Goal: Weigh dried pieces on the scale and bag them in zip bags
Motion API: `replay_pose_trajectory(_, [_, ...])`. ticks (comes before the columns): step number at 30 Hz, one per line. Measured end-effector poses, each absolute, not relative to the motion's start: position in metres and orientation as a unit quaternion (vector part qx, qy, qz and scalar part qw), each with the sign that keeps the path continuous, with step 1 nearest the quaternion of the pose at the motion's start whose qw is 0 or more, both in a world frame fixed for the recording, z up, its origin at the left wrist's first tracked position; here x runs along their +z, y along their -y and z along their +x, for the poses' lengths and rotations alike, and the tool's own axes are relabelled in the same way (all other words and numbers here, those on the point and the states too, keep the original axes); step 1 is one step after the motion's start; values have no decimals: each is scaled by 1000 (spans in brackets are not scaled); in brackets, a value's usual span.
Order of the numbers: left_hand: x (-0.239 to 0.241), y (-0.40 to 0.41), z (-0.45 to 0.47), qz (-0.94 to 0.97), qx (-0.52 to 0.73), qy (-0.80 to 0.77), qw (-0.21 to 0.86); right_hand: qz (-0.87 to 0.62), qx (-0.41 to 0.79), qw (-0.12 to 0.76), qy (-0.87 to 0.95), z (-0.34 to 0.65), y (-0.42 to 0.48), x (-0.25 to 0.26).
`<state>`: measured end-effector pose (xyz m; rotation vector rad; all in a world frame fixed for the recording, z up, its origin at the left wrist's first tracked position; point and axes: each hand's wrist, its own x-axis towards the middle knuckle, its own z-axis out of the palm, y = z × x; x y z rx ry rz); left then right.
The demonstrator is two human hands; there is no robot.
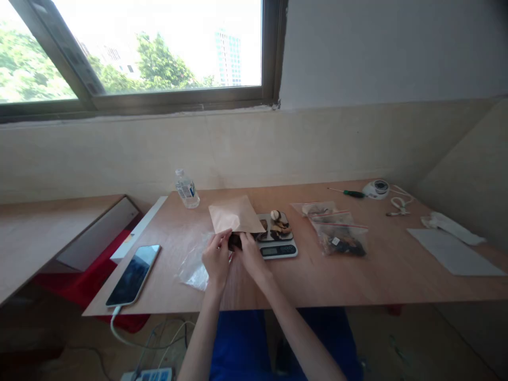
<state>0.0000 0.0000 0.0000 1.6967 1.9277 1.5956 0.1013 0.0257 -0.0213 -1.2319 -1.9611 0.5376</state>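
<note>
Left to right. Phone lies far left of the fingers, near the table edge with its cable hanging off; a stray elbow could knock it over the edge. Clear plastic bag sits just left of and under the left hand, slippery, and might slide if the wrist drags on it. Water bottle stands behind and left of the fingers, well apart.

Left hand fingers are curled narrow, pinching the near open edge of the brown paper bag. Right hand is beside it, touching, fingers closed on the same edge with something dark between the two hands; cannot tell what it is. The bag lies flat, its far end pointing away from the fingers.

Just right of the right fingers, touching the bag's corner, is the kitchen scale with loose pieces piled on it. Judged risk: tugging or lifting the bag could sweep pieces off the scale or shift it.

Further right, well apart: two zip bags, screwdriver.
</note>
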Motion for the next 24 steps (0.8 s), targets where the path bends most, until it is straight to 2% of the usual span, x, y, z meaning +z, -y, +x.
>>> replay_pose_trajectory(3, [1, 0, -1, 559, 527, -638, 54, -443, 238, 447, 740, 113, -6, -17])
replay_pose_trajectory(11, [2, -5, -10, 546, 525, -650, 57, -441, 197, 546, 684, 166, 16, -7])
replay_pose_trajectory(17, [-9, -13, -25, 553, 522, -647, 54, -525, 132, 513, 666, 216, -37, -5])
replay_pose_trajectory(22, [-14, -14, -30, 559, 519, -645, 40, -517, 92, 442, 727, 219, -74, -5])
replay_pose_trajectory(24, [-13, -14, -31, 557, 515, -650, 40, -511, 75, 443, 733, 218, -76, -6])
